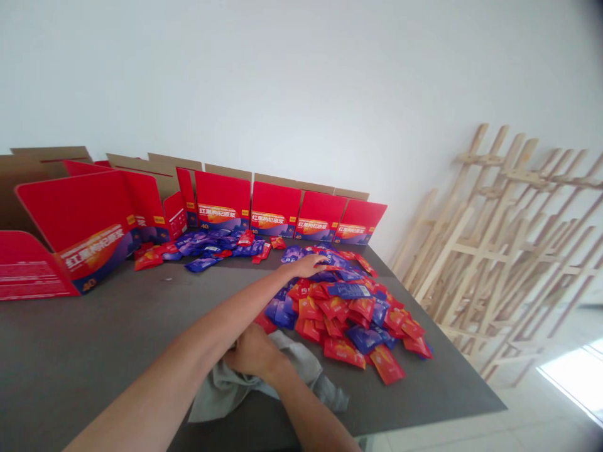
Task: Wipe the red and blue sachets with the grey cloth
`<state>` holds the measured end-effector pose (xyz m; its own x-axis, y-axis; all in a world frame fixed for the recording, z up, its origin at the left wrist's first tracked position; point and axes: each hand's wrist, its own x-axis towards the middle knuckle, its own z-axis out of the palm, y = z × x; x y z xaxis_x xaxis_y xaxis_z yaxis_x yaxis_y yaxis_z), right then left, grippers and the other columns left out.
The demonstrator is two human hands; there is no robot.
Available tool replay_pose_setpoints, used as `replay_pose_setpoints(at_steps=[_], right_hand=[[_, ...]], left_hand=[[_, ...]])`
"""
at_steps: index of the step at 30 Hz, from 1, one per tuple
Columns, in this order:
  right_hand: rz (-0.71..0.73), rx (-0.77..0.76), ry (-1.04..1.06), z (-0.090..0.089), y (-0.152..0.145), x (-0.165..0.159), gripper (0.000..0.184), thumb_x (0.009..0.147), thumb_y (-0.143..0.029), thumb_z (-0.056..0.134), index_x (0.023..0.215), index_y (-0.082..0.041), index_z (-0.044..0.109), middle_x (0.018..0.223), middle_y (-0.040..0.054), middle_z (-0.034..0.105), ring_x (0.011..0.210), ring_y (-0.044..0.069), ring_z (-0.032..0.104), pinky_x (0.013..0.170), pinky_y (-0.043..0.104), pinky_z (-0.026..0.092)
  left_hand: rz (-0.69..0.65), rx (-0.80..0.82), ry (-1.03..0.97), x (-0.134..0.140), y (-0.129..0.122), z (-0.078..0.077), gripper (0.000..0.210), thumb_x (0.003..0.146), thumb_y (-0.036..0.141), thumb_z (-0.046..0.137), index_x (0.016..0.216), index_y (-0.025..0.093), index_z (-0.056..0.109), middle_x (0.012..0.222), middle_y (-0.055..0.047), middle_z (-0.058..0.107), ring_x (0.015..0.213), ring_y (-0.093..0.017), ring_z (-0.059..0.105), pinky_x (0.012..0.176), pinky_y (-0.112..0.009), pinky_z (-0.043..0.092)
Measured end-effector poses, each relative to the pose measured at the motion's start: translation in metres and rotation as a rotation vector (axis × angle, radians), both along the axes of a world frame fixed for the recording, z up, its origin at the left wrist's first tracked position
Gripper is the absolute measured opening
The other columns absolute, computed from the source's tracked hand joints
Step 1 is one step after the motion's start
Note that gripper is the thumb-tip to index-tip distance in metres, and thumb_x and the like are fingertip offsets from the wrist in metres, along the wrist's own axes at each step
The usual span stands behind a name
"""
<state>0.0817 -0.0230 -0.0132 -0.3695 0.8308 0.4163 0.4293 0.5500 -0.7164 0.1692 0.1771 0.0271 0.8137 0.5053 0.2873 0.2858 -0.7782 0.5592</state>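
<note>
My left hand [308, 265] reaches across to the far side of a heap of red and purple sachets [339, 307]. Its fingers are stretched out and touch the purple sachets at the top; no sachet is plainly gripped. Nearer to me, my right hand [254, 353] is closed on a crumpled grey-green cloth [226, 392], which lies on the table beside the heap. My left forearm passes over in front of the right hand and hides part of its fingers.
Open red cartons [276, 210] line the back of the dark table [132, 351], with larger-looking ones [89, 232] at the left. A smaller spread of sachets [214, 243] lies before them. Wooden easels [499, 251] stand right of the table edge, against the wall.
</note>
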Motion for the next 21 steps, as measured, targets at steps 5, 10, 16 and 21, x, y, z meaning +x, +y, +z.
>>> replay_pose_setpoints(at_steps=[5,10,16,21], right_hand=[[0.000,-0.074,-0.228,0.009,-0.002,0.003,0.018,0.073,-0.021,0.064,0.090,-0.020,0.068,0.087,0.0048,0.074,0.088,0.022,0.070,0.076,0.027,0.051],[-0.010,-0.057,-0.282,0.013,-0.006,0.002,0.032,0.077,-0.022,0.061,0.108,-0.022,0.063,0.097,0.0037,0.074,0.090,0.021,0.070,0.079,0.027,0.050],[-0.026,-0.029,-0.314,0.016,-0.012,-0.001,0.036,0.077,-0.023,0.059,0.113,-0.024,0.058,0.097,0.0024,0.074,0.090,0.021,0.071,0.077,0.027,0.050],[-0.046,-0.017,-0.439,0.015,-0.013,-0.003,0.043,0.075,-0.028,0.060,0.117,-0.023,0.056,0.096,0.0051,0.074,0.084,0.026,0.072,0.072,0.032,0.053]], left_hand=[[0.111,0.066,0.053,-0.038,0.011,-0.009,0.040,0.093,0.024,0.044,0.129,0.013,0.056,0.132,-0.013,0.061,0.120,-0.021,0.057,0.103,-0.033,0.041],[0.315,0.111,0.209,-0.086,0.028,-0.026,0.039,0.086,0.012,0.046,0.121,0.013,0.062,0.120,-0.013,0.065,0.113,-0.021,0.059,0.102,-0.032,0.043],[0.507,0.167,0.385,-0.116,0.050,-0.035,0.042,0.079,0.016,0.056,0.120,0.015,0.067,0.128,-0.016,0.056,0.126,-0.030,0.046,0.106,-0.041,0.038],[0.537,0.226,0.446,-0.104,0.075,-0.035,0.057,0.080,0.017,0.054,0.136,0.018,0.057,0.149,-0.016,0.039,0.134,-0.034,0.035,0.109,-0.046,0.033]])
